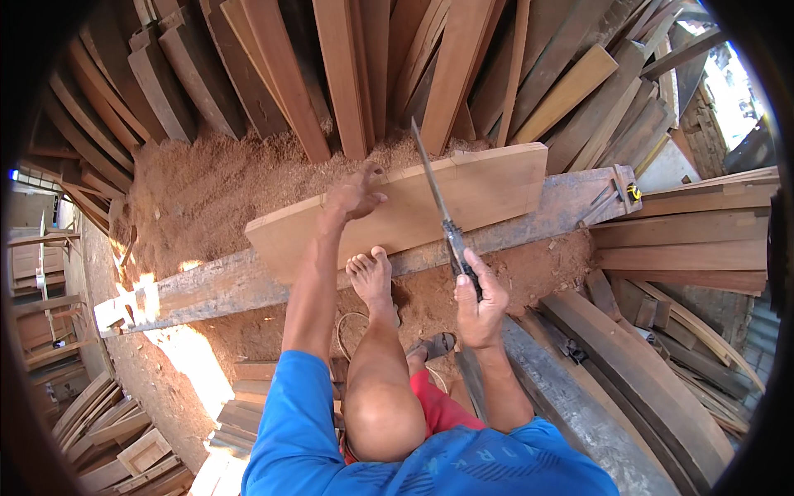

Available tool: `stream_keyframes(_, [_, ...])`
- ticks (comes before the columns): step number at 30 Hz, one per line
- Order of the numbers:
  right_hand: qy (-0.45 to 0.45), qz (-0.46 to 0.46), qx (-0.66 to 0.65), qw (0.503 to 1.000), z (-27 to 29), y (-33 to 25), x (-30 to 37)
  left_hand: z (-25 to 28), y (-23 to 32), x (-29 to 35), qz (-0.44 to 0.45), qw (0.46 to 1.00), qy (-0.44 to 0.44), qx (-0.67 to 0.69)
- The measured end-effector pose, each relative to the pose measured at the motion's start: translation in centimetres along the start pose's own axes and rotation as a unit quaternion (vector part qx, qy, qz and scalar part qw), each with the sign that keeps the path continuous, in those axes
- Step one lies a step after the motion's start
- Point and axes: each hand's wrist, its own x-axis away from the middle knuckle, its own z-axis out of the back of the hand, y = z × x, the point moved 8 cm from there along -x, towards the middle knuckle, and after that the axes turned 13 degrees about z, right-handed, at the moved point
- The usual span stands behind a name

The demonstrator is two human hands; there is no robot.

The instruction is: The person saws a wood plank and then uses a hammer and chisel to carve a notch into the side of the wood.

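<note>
A pale brown wooden board [480, 194], slightly curved along its far edge, lies across a long weathered plank [198, 289]. My left hand [354, 194] is over the board's far edge, left of its middle, with thumb and fingers apart. The bare toes of one foot [370, 273] press on the board's near side. In my right hand [482, 306] is a handsaw [434, 186], gripped by its dark handle. Its narrow-looking blade points away from me and passes above the board; whether it touches the wood I cannot tell.
Sawdust [207, 198] covers the ground beyond the plank. Many upright timbers [347, 74] lean along the far side. Stacked boards [682, 240] lie at right, and thick curved beams [637, 372] at lower right. A small clamp-like tool [608, 198] is at the plank's right end.
</note>
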Motion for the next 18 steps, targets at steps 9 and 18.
stream_keyframes(9, [-0.052,0.046,0.045,0.997,-2.7,1.7,-0.6,-1.0,0.7,-1.5,-0.059,0.98,0.034,0.187])
stream_keyframes(18, [-0.041,0.11,0.107,0.987,-4.1,0.9,-2.2,-0.6,1.3,-1.1,-0.045,0.991,0.081,0.095])
